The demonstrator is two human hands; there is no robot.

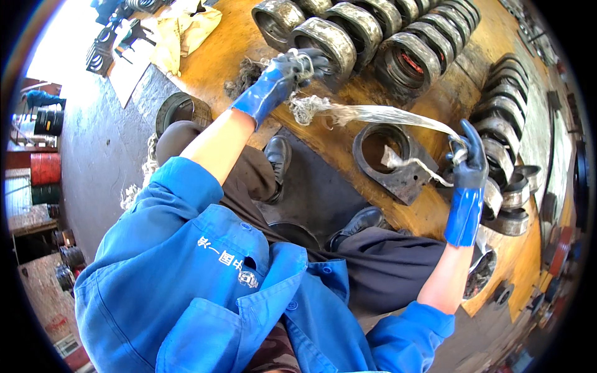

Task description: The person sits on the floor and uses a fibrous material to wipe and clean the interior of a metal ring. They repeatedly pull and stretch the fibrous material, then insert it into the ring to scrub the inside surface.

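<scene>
Head view: left gloved hand (292, 69) curled round pale string tangle (303, 64); right gloved hand (471, 165) grips frayed white strand bundle (388, 114), near lugged steel ring (404, 184).

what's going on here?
A person's gloved right hand holds a pale fibre strand, which runs toward the gloved left hand. That hand grips some stringy fibre; whether the two connect is unclear. A metal block with a round hole lies nearby, as do rows of metal rings.
</scene>
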